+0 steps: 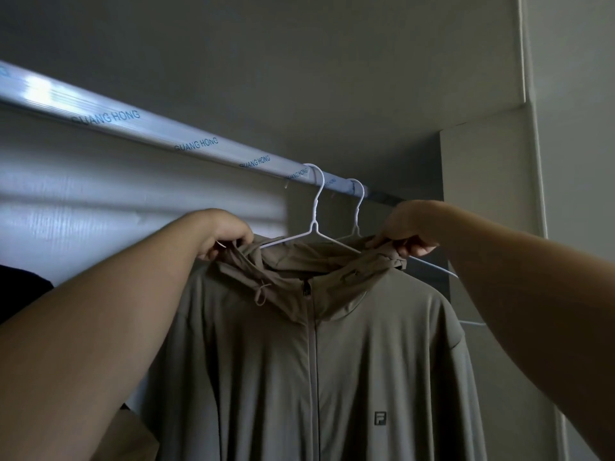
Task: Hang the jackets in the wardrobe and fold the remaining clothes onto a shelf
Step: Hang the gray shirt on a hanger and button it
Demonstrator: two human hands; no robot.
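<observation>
The grey jacket [299,361] hangs on a white hanger [314,227] below the rail [166,134]; left hand [223,234] and right hand [411,232] each pinch its hood.

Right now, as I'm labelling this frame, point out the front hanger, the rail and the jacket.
front hanger [314,223], head view, twisted neck below hook.
rail [196,143], head view, printed middle stretch.
jacket [253,361], head view, chest panel beside zip.

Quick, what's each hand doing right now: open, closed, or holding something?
Left hand: closed, pinching the jacket at the hood's left edge.
Right hand: closed, pinching the hood's right edge.
</observation>
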